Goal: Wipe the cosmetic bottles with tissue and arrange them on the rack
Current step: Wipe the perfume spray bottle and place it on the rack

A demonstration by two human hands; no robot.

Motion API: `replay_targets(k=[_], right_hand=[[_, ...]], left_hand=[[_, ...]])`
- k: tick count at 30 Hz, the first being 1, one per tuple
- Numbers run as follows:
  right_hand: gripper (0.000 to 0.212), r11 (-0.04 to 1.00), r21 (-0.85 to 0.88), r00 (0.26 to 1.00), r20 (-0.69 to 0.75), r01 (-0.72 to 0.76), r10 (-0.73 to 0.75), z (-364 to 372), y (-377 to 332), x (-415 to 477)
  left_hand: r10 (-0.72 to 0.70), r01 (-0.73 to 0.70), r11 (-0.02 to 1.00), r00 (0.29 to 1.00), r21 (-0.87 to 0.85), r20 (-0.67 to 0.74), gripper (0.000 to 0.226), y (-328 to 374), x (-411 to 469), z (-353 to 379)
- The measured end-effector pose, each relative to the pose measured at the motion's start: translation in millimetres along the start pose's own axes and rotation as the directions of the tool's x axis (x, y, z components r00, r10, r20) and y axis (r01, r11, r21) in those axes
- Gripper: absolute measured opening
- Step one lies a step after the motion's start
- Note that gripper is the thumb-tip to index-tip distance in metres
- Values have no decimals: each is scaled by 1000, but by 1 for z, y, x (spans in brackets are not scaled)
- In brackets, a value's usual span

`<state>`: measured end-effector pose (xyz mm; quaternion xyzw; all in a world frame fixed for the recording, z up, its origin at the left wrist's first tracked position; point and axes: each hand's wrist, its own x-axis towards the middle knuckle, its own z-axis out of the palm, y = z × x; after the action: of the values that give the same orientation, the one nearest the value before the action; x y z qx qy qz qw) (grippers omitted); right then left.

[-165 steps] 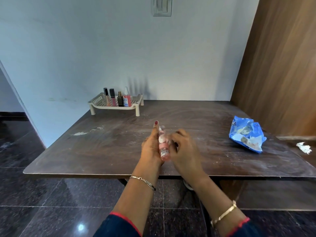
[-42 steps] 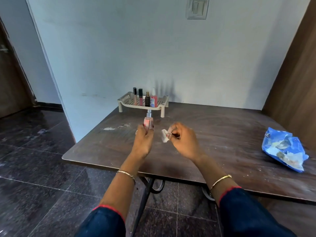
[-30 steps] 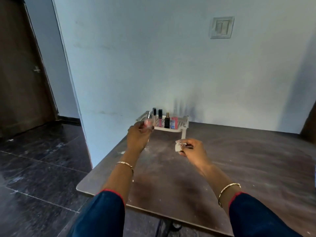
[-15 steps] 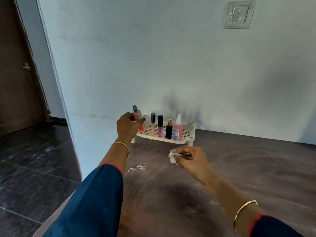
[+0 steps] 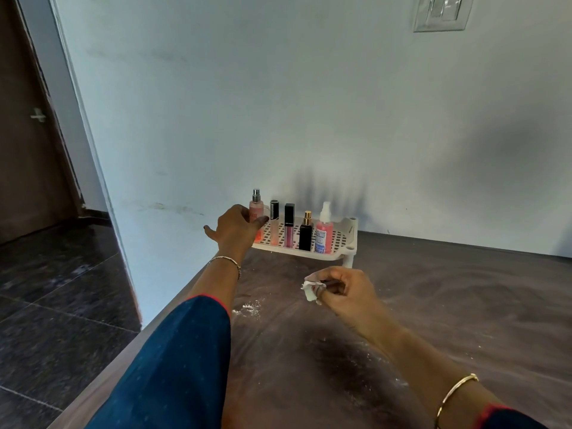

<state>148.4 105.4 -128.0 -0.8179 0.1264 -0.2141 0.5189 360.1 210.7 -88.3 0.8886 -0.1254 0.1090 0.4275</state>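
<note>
On the far left of the brown table [image 5: 433, 320] stands a cream perforated rack [image 5: 342, 239] against the wall. My left hand [image 5: 235, 230] reaches to the rack's left end and grips a pink spray bottle [image 5: 256, 210] with a silver nozzle, held upright on or just over the rack. Beside it stand a clear lip gloss [image 5: 274, 222], a pink lip gloss [image 5: 289, 227] with a black cap, a small black perfume bottle [image 5: 305, 236] and a pink spray bottle with a white top [image 5: 324, 235]. Nearer to me, my right hand [image 5: 343, 292] hovers over the table and pinches a crumpled white tissue [image 5: 309, 291].
White powdery specks [image 5: 249, 309] lie on the tabletop. The table's left edge [image 5: 161, 323] drops to a dark tiled floor [image 5: 55, 305]. A pale wall [image 5: 309, 119] rises right behind the rack, with a switch plate [image 5: 439, 12] high up. A dark door [image 5: 28, 134] is at the left.
My left hand has carried the pink spray bottle forward and down to the rack's left end, upright beside the lip gloss. My right hand still pinches the tissue; the view has moved closer.
</note>
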Motion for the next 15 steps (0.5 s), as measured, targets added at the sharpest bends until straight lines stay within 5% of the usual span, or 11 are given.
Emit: replay_targets(k=[15], right_hand=[[22, 998, 56, 999, 4, -34, 34, -4, 2, -3]], left_hand=[[-18, 15, 997, 999, 75, 39, 44, 1, 3, 10]])
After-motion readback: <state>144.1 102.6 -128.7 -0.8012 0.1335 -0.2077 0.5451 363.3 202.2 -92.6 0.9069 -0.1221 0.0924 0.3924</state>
